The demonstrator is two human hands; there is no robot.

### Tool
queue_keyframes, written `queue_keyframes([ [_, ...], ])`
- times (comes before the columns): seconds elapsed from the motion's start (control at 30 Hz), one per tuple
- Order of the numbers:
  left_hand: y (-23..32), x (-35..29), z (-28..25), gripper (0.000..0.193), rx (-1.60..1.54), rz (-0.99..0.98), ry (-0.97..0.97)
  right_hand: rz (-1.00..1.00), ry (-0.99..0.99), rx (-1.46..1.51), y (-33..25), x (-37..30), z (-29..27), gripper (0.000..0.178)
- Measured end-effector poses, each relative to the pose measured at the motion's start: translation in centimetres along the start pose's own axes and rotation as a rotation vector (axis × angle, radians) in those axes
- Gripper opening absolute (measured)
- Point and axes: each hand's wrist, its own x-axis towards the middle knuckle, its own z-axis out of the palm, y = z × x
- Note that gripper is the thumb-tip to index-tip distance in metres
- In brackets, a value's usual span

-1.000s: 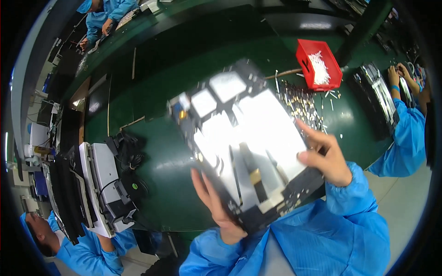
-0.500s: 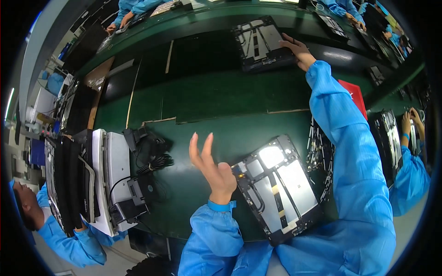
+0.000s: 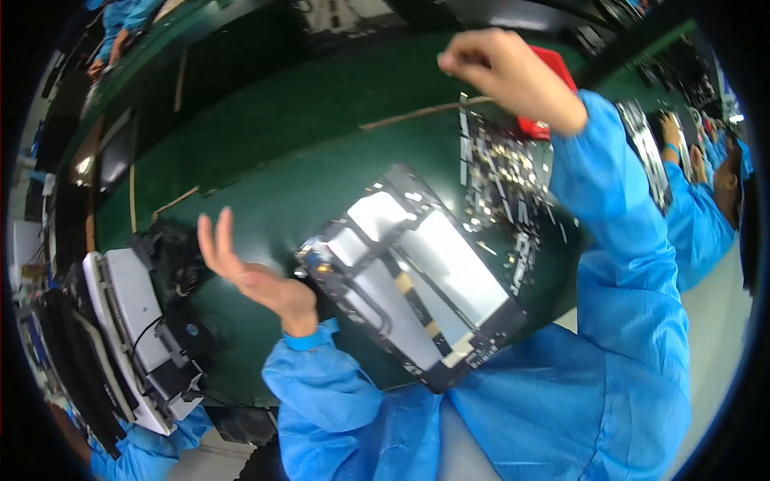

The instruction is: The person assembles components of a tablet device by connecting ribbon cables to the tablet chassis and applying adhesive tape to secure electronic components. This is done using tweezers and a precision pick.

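An opened tablet [image 3: 449, 248], its silvery inner plates and a dark ribbon cable showing, lies tilted on the green bench in front of me. My left hand [image 3: 261, 276] is held palm up beside the tablet's left edge, fingers spread, with nothing in it. Beyond the tablet to the right, my right hand [image 3: 513, 76] is over the bench, fingers curled in toward the thumb. It is somewhat blurred, and I see nothing between the fingertips. A second opened device [image 3: 345, 14] rests at the far side, partly cut off by the picture's upper edge.
Many small strip-like parts [image 3: 501, 176] lie scattered right of the tablet, near a red object [image 3: 549, 72]. To the left are black cables and adapters [image 3: 172, 260] and a row of upright panels [image 3: 136, 297]. Co-workers in blue sleeves [image 3: 694, 216] sit on both sides.
My right hand has let go of the second device at the far side and come back nearer. The view has shifted, and my left hand stays beside the near tablet.
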Motion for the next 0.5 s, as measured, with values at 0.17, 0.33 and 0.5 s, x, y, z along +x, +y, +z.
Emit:
queue_keyframes([
  [0.17,0.2,-0.3,0.6,0.068,-0.100,-0.035,0.018,0.362,-0.264,-0.174,-1.3,-13.1,0.7,0.022],
  [0.33,1.7,-1.3,-0.3,0.055,-0.180,-0.091,0.021,0.404,-0.283,-0.116,-1.8,-16.7,3.0,0.023],
  [0.5,4.1,-3.8,-2.6,0.048,-0.231,-0.182,-0.029,0.405,-0.285,-0.022,-0.6,-16.7,3.0,0.021],
])
